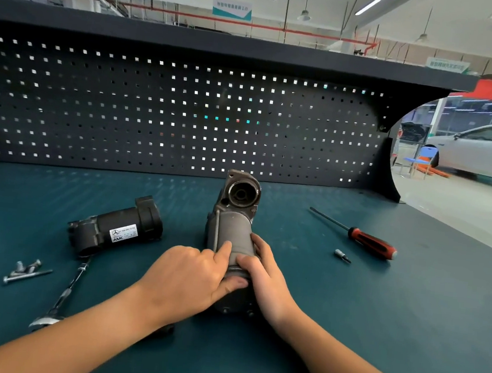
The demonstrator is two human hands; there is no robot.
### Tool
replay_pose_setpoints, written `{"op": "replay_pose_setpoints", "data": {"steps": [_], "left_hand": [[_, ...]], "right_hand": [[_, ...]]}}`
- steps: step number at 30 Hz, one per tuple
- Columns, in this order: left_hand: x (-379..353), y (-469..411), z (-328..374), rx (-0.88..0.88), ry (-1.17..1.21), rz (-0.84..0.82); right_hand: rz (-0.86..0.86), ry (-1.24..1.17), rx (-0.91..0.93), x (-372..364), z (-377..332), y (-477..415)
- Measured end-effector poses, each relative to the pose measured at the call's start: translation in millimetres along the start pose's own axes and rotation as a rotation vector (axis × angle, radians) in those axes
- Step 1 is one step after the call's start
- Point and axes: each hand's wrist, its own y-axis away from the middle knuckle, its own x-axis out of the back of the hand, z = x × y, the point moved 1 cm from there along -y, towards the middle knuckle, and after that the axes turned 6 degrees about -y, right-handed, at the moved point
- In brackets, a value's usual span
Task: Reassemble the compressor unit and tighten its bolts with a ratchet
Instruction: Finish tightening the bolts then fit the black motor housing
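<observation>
Lying lengthwise mid-bench on the dark teal mat (406, 322), the grey cylindrical metal compressor body (231, 230) had both hands curled round its near end, the left hand (187, 283) and the right hand (263, 275) hiding that end. To the left lay a black labelled motor housing (114, 230), loose silver bolts (25, 270) and a chrome ratchet (62, 298) partly under the left forearm. To the right lay a red-and-black screwdriver (365, 241) and a small bit socket (341, 255).

On my screen both hands are on the grey compressor body (231, 230), which lies lengthwise on the teal bench top (406, 322) with its open round end toward the pegboard (155, 111). The left hand (181, 282) pinches it between forefinger and thumb, and the right hand (263, 275) curls its fingers round the other side. I see the black motor cylinder (117, 229), ratchet (63, 295) and loose bolts (25, 270) to the left, and a red-handled screwdriver (363, 238) and small bit socket (341, 254) to the right.
</observation>
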Motion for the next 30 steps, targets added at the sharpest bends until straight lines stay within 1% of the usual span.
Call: {"op": "replay_pose_setpoints", "data": {"steps": [4,6,11,13,17,18,19,20,21,22,23,24,26,30], "left_hand": [[3.7,-6.3,13.7,0.02,-0.041,-0.05],[5.0,-7.5,17.4,0.043,-0.056,-0.066],[8.6,-12.1,18.7,0.006,-0.075,-0.086],[8.0,-14.5,20.2,-0.022,-0.079,-0.093],[7.9,-25.2,25.6,-0.137,-0.144,-0.014],[7.0,-26.7,27.4,-0.148,-0.098,-0.097],[6.0,-29.2,29.2,-0.149,-0.034,-0.22],[8.1,-34.5,29.7,-0.146,-0.007,-0.292],[10.5,-39.2,30.5,-0.146,-0.03,-0.32],[12.1,-42.3,30.4,-0.141,-0.044,-0.304],[13.6,-44.0,28.3,-0.139,-0.067,-0.25],[17.3,-45.8,26.3,-0.123,-0.093,-0.186],[22.9,-49.3,25.6,-0.096,-0.129,-0.119],[21.1,-60.2,29.7,-0.03,-0.037,-0.058]], "right_hand": [[-0.014,0.12,0.055,10.2,-0.6,-0.1],[0.004,0.08,0.076,11.1,0.0,-1.4],[-0.043,-0.162,-0.026,12.7,6.4,-3.8],[-0.023,-0.178,-0.027,16.5,7.9,-5.3],[0.027,-0.188,-0.006,23.5,7.5,-9.0],[0.039,-0.178,0.002,25.8,6.9,-9.9],[0.048,-0.169,0.006,27.8,6.0,-10.5],[0.063,-0.165,0.007,29.5,5.0,-10.6],[0.081,-0.167,0.015,30.3,3.6,-10.2],[0.099,-0.16,0.033,30.9,2.4,-10.1],[0.123,-0.14,0.046,31.8,2.6,-10.7],[0.164,-0.113,0.053,33.4,3.6,-11.9],[0.258,-0.1,0.046,36.2,6.7,-14.0],[0.362,-0.184,0.011,37.6,11.6,-14.5]]}}
